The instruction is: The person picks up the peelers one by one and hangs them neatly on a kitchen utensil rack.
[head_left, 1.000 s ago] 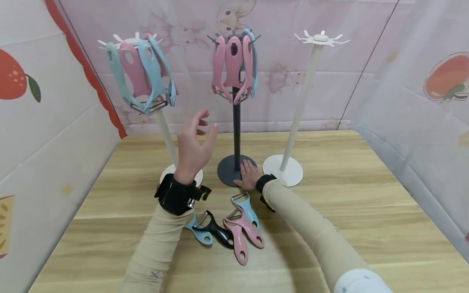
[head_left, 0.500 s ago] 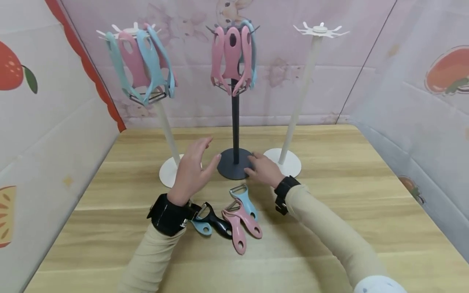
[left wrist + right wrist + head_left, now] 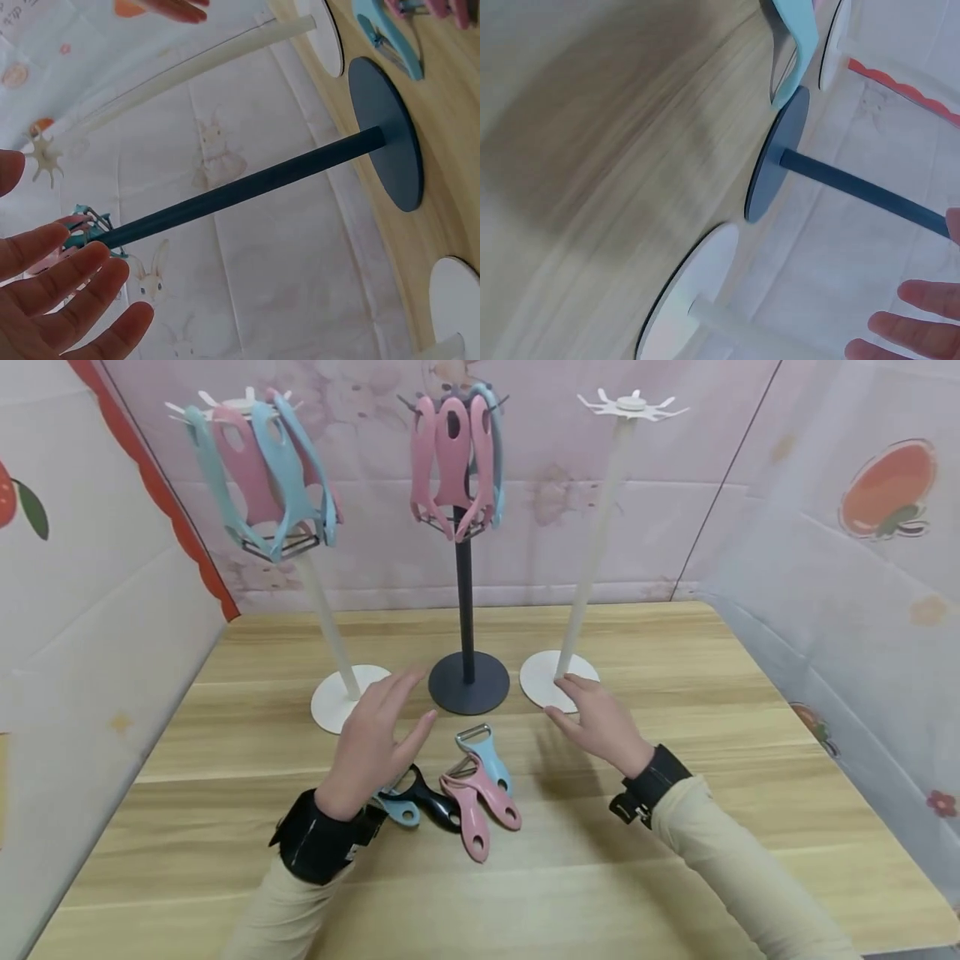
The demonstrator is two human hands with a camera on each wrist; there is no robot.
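My left hand (image 3: pixel 371 743) hovers with relaxed fingers in front of the left white stand's base (image 3: pixel 330 702), holding nothing. Its spread fingers show in the left wrist view. My right hand (image 3: pixel 602 722) is also relaxed, its fingertips overlapping the right white stand's base (image 3: pixel 536 677) in the head view. Between the hands lies a loose pile of vegetable peelers: a light blue peeler (image 3: pixel 491 764), two pink peelers (image 3: pixel 471 818), a black peeler (image 3: pixel 435 799) and another blue peeler (image 3: pixel 403 812), partly hidden beneath the black one.
Blue and pink peelers (image 3: pixel 281 468) hang from the left stand's hooks. Several pink peelers (image 3: pixel 452 452) and a blue one hang on the dark middle stand (image 3: pixel 465 602). The right stand's hooks (image 3: pixel 632 406) are bare. Printed cloth walls surround the wooden table (image 3: pixel 645 902).
My right hand has left the dark stand's base and moved right to the right white stand's base. My left hand has come lower and nearer. The camera view has shifted slightly.
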